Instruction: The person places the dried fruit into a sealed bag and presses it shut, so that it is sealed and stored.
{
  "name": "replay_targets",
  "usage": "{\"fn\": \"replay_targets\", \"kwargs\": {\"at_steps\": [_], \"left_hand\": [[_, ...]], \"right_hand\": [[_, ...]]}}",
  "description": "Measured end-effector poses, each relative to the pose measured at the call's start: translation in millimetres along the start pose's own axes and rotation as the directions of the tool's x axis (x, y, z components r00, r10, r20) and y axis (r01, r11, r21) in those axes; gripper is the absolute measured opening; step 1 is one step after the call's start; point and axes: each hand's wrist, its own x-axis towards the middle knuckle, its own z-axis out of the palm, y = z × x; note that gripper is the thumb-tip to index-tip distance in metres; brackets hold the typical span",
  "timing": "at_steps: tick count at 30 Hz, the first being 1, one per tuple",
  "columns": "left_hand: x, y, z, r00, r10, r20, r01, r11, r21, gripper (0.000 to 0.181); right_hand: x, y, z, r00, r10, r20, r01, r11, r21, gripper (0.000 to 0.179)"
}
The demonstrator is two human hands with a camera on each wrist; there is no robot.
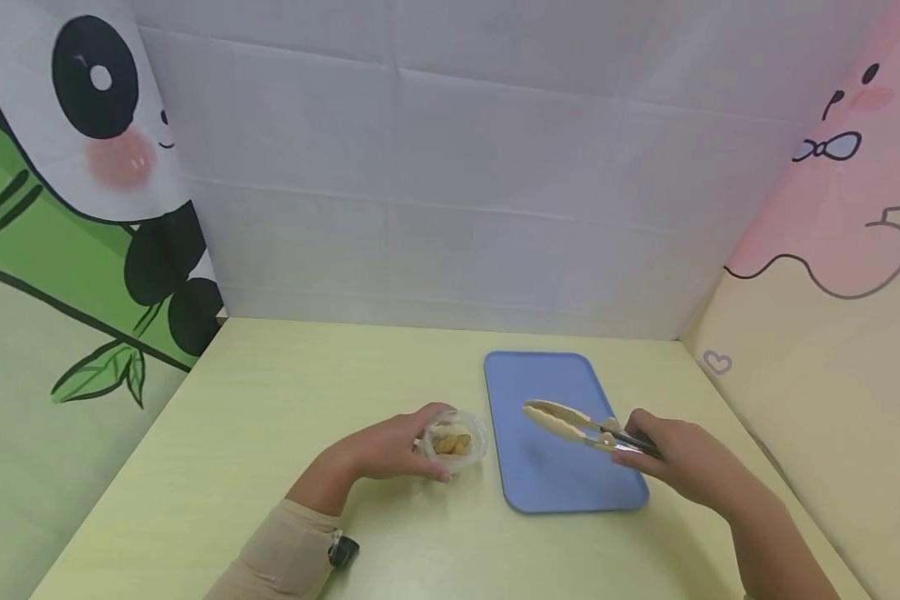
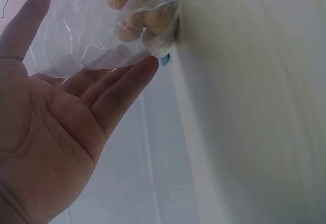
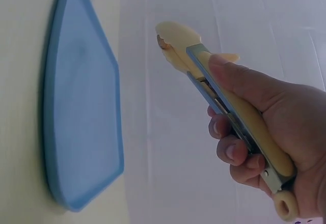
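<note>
My left hand (image 1: 401, 446) holds a clear plastic bag (image 1: 477, 433) upright on the table, thumb on one side and fingers on the other. Several round brown balls (image 2: 159, 18) lie at the bottom of this bag, whose mouth faces up. In my right hand (image 1: 693, 462) is a pair of tongs (image 1: 570, 421) with cream scalloped tips and metal arms, gripped with the thumb on top and fingers curled beneath. The tongs hang over the blue tray (image 1: 562, 492), tips pointing left. A small brown patch shows between the tips; I cannot tell whether it is a held piece.
The blue tray lies on the pale yellow table (image 1: 307, 375), just right of the bag. A white sheet (image 1: 420, 167) rises behind the table. Cartoon-printed panels flank both sides.
</note>
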Motion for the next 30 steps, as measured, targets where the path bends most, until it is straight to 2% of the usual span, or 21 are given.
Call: {"fn": "replay_targets", "kwargs": {"at_steps": [13,21,30], "left_hand": [[0.0,-1.7,-0.1,1.0,0.009,-0.005,-0.009,1.0,0.017,0.092],[-2.6,-1.5,-1.2,1.0,0.021,-0.005,-0.021,1.0,0.005,0.09],[-6.0,2.0,-1.2,1.0,0.027,-0.012,-0.027,1.0,-0.006,0.092]], "right_hand": [[23.2,-35,-8,0.994,-0.099,-0.042,0.098,0.995,-0.015,0.026],[38.6,-56,-6,0.993,-0.121,-0.017,0.121,0.992,0.018,0.029],[46.7,-71,4,0.992,-0.128,0.016,0.127,0.99,0.053,0.03]]}}
